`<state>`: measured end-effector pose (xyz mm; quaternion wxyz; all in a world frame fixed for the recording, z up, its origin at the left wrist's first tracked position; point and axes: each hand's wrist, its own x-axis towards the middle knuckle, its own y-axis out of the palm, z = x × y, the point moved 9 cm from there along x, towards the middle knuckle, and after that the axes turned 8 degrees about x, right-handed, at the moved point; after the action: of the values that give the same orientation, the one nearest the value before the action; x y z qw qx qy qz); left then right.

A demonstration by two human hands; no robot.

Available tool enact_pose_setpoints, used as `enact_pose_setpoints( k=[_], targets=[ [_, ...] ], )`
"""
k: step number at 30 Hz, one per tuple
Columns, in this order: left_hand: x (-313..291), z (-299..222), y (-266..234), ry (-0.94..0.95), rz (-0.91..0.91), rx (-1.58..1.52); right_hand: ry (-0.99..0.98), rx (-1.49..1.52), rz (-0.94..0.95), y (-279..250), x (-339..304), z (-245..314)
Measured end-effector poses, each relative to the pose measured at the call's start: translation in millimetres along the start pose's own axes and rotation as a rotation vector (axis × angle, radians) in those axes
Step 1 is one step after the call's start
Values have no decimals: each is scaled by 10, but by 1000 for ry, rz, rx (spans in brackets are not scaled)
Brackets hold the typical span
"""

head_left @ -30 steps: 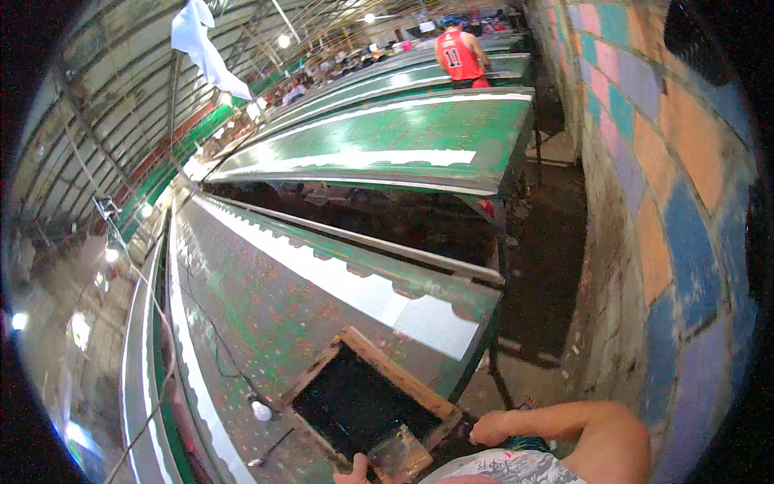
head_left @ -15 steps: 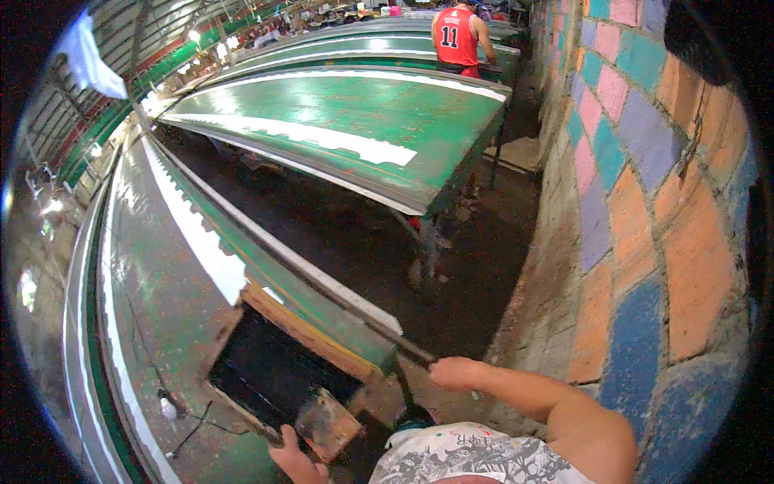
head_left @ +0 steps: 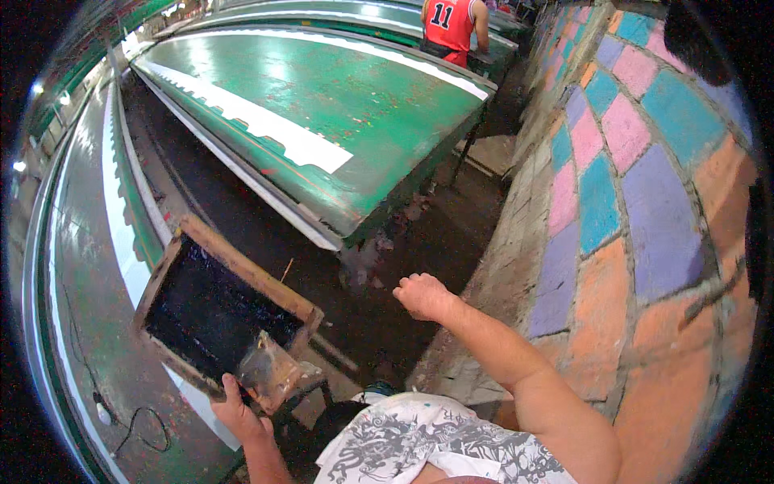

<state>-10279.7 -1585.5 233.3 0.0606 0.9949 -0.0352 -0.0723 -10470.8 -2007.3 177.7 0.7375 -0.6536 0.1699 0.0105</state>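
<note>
One left hand [head_left: 240,411], one right hand [head_left: 422,297], one framed screen [head_left: 218,306]. One bulb [head_left: 103,413], and one person in red [head_left: 450,26] at twelve o'clock.

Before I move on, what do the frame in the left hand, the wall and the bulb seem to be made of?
Frame: probably wood, worn and stained, judging by its brown, scuffed bars.
Wall: perhaps stone or concrete, matte-painted; rough grey seams part the coloured patches.
Bulb: smooth and white; glass or plastic, I can't tell.
</note>
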Motion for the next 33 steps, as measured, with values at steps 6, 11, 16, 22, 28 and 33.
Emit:
enact_pose_setpoints(
  k=[6,11,16,22,28,33],
  targets=[
    [-90,-197,1916,7,199,-57,152,253,282,1005,-373,-1163],
    [-144,203,2972,-179,167,77,83,366,708,1865,-495,-1956],
    [-191,500,4307,-123,204,-25,101,430,386,1177,214,-3500],
    [-240,374,5640,35,173,-120,-97,803,-120,-1016,544,-5175],
    [32,550,6358,-76,51,-58,-620,927,-696,-3576,297,-5838],
    [526,734,7164,2,42,-106,-1313,1052,-604,-4670,226,-5769]
  ],
)
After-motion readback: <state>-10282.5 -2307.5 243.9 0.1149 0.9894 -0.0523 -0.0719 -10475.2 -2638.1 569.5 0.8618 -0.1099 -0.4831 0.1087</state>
